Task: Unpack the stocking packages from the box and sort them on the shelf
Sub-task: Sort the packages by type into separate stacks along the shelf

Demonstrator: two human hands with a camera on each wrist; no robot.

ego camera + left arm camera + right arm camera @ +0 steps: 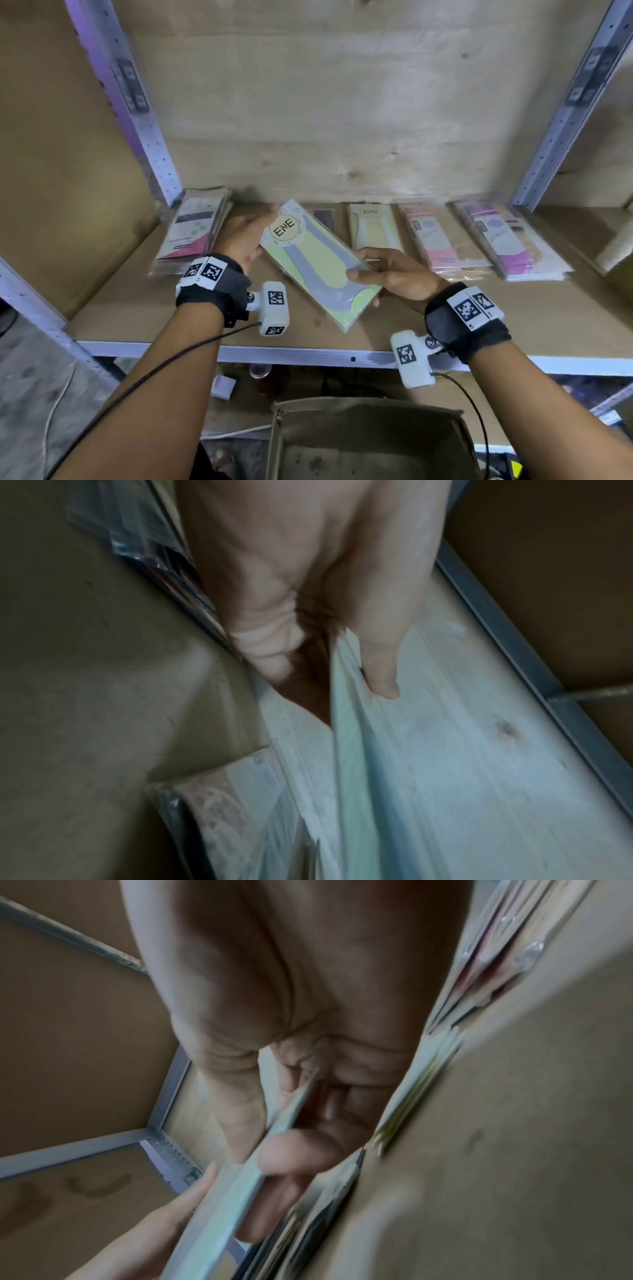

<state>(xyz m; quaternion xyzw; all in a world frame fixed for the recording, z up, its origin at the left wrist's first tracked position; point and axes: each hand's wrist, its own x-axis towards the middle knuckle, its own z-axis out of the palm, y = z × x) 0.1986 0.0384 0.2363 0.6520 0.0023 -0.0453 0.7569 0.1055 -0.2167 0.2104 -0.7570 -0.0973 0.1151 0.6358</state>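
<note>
I hold one yellow-green stocking package (315, 260) marked "ENE" in both hands, tilted just above the shelf board (130, 308). My left hand (255, 233) pinches its upper left edge; in the left wrist view the thumb (380, 677) lies on one face of the package (346, 723) and the fingers on the other. My right hand (358, 265) grips the lower right edge, thumb on top, and the package edge (226, 1191) runs between thumb and fingers. A matching yellow ENE pile (375, 229) lies on the shelf behind my right hand.
Along the back of the shelf lie a pink-and-white pile (195, 233) at the left, a dark package (323, 216), a pink pile (445, 240) and a purple pile (513, 243). The open cardboard box (370, 442) stands on the floor below the shelf's front rail (308, 354).
</note>
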